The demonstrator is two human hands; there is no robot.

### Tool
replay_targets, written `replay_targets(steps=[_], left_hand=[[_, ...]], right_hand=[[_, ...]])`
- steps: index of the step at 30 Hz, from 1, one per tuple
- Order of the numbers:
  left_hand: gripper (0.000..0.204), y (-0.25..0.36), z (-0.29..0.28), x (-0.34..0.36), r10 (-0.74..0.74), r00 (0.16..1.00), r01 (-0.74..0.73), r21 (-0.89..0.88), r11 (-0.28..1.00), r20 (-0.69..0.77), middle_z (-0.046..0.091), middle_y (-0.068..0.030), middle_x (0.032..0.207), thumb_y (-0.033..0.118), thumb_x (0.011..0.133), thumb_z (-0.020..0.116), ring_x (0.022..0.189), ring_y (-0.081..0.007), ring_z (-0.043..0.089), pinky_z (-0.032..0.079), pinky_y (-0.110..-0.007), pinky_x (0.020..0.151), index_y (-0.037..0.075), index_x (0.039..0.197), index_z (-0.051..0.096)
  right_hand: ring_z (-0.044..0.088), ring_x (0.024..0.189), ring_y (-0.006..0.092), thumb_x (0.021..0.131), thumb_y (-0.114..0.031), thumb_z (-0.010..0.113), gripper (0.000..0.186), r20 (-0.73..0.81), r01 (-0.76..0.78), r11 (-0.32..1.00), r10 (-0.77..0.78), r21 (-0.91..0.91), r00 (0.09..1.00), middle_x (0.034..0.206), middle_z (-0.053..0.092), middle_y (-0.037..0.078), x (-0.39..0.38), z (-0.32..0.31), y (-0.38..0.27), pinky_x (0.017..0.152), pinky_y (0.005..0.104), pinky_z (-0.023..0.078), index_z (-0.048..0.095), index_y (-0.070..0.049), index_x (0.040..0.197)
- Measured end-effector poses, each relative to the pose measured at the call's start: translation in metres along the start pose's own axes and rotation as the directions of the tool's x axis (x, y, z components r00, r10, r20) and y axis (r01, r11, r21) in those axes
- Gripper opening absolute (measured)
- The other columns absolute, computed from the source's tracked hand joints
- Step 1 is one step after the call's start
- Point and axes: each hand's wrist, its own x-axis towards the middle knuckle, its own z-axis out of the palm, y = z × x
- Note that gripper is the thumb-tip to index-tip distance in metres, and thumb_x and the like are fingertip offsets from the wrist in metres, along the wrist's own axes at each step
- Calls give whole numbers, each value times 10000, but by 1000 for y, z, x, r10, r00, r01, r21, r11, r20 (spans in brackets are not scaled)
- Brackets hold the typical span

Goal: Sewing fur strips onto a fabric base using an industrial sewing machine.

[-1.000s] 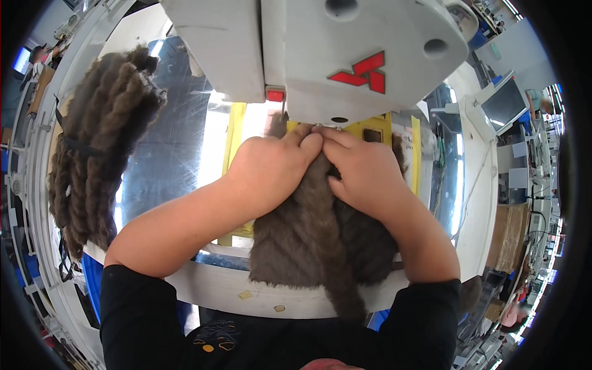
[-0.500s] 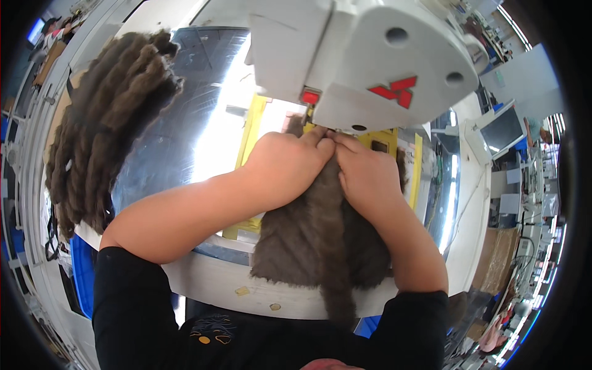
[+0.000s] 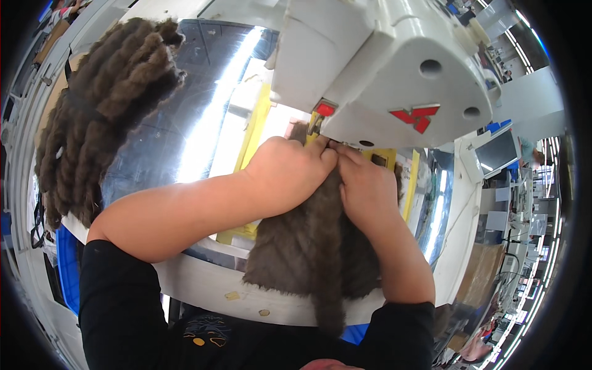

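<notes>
A brown-grey piece of fur (image 3: 287, 253) lies under the white sewing machine head (image 3: 394, 80), with a long narrow strip of it running down over the table's front edge. My left hand (image 3: 287, 169) pinches the fur's far end just in front of the presser foot (image 3: 315, 126). Right against it, my right hand (image 3: 370, 182) grips the same fur with curled fingers. The fingertips of both hands nearly meet, and they partly hide the fur there. The needle itself cannot be made out.
A thick stack of brown fur pieces (image 3: 92, 117) lies at the left of the shiny metal tabletop (image 3: 160, 123). Yellow tape (image 3: 254, 132) borders the sewing area. A blue bin (image 3: 68, 265) sits below at the left, and a screen (image 3: 496, 151) stands at the right.
The view has shifted, so the machine head appears farther right and slightly lower. Both hands stay on the fur by the presser foot; little else has changed.
</notes>
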Motion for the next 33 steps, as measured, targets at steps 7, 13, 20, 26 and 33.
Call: replay_targets(steps=[7, 13, 20, 26, 33], left_hand=[[214, 0, 0, 2, 2, 1000, -1, -27, 1000, 14, 699, -92, 1090, 132, 819, 635, 745, -256, 723, 574, -367, 616, 41, 1012, 655], [222, -1, 2, 2, 36, 999, -36, -27, 999, -16, 707, -98, 1119, 132, 813, 630, 778, -251, 720, 576, -361, 652, 33, 1010, 657], [321, 3, 1, -2, 68, 997, -69, -21, 997, -19, 711, -118, 1194, 135, 812, 619, 790, -234, 720, 576, -352, 668, 24, 1109, 666], [421, 17, -8, -12, 258, 954, -249, 76, 965, -154, 705, -139, 1236, 180, 785, 633, 675, -172, 633, 523, -312, 604, 45, 1182, 674], [448, 15, -2, -16, 270, 954, -261, 85, 962, -132, 730, -168, 1221, 205, 791, 618, 635, -155, 611, 501, -303, 573, 24, 1194, 697]], right_hand=[[730, 934, 264, 864, -80, 634, 290, -32, 31, 999, -30, 21, 999, 1212, 723, 58, -1, 1, 5, 708, 412, 590, 685, -51, 1148], [731, 863, 259, 890, -86, 602, 284, -46, 30, 999, -30, 15, 998, 1152, 715, 46, -3, 0, 7, 675, 410, 581, 689, -61, 1159], [729, 860, 260, 901, -79, 579, 299, -9, 11, 1000, -11, 7, 1000, 1119, 706, 39, -6, -4, 9, 673, 402, 580, 692, -67, 1177], [725, 959, 306, 860, -86, 600, 362, 30, -11, 995, 8, 96, 1000, 1165, 736, 65, -2, -14, 13, 797, 422, 589, 724, -62, 1198], [714, 1004, 331, 829, -57, 585, 384, 78, -42, 986, 29, 164, 996, 1189, 744, 79, 3, -25, 27, 876, 433, 577, 776, -93, 1160]])
